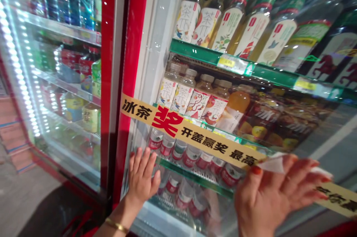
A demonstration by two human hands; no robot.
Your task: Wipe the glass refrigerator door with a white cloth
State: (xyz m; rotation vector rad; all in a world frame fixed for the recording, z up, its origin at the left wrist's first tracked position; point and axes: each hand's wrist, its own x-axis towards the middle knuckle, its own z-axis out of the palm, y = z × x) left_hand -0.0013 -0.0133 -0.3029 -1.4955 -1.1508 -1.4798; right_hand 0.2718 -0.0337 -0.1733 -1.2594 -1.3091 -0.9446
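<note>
Cloth work on fridge front, mid-course by my reading.

Right hand point(275, 192) is lying flat on the glass door point(156, 44), fingers stretched out and close together, thumb tucked up. It is pinning a white cloth point(272, 163) against the pane. The cloth is showing above the thumb and again past the fingertips, and it is sitting on the lower right stretch of the yellow banner sticker point(192, 135).

Left hand point(142, 179) is resting open on the same pane, fingers spread and holding nothing, just beside the red door frame point(134, 44). A gold bracelet point(115, 225) is sitting on that wrist. The two hands are well apart, both low on the door.

Behind the glass, tea bottles point(206, 25) are standing in rows on a green shelf point(195, 53), with red-labelled bottles point(189, 155) lower down, between the hands. A neighbouring fridge point(55, 62) is standing to the left, lit by a strip of small lights point(19, 81).

Progress, as a judgement only: the cloth is in contact with the pane, so wiping looks under way. The pane is throwing reflections and looking hazy on the right, and no clear line between wiped and unwiped glass is showing. I cannot tell how much is done. The upper pane is lying well above both hands, so it looks likely to remain.
</note>
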